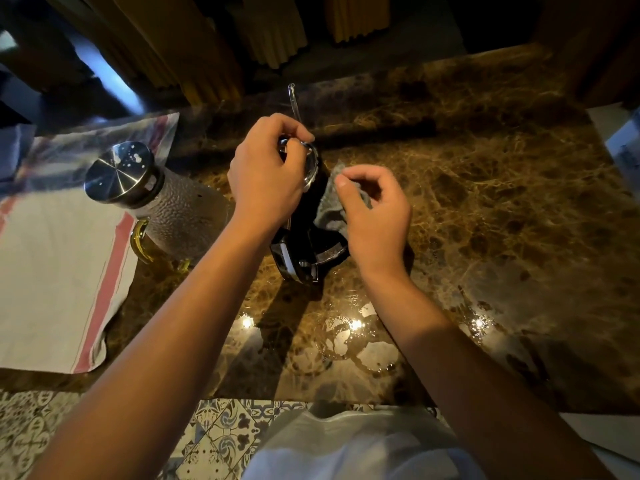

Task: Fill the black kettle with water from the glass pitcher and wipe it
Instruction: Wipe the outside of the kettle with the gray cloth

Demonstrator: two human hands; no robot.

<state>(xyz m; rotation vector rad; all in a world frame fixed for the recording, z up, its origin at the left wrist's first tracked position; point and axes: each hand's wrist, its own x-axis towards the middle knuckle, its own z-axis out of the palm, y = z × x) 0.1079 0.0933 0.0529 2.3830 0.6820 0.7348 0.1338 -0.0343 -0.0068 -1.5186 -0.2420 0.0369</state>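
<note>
1. Head view: brown marble desk point(485, 202), wet near front edge; patterned floor tiles point(214, 431) below.
2. Pitcher point(180, 216), steel-lidded, stands left on towel point(52, 271).
3. Kettle point(304, 237) at centre: left hand point(266, 174) fingers curl on its rim; right hand point(374, 209) fingers pinch cloth point(332, 213) against its side.

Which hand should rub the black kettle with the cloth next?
The right hand, probably. It already pinches the grey cloth against the side of the black kettle, while the left hand is busy gripping the kettle's top.
</note>
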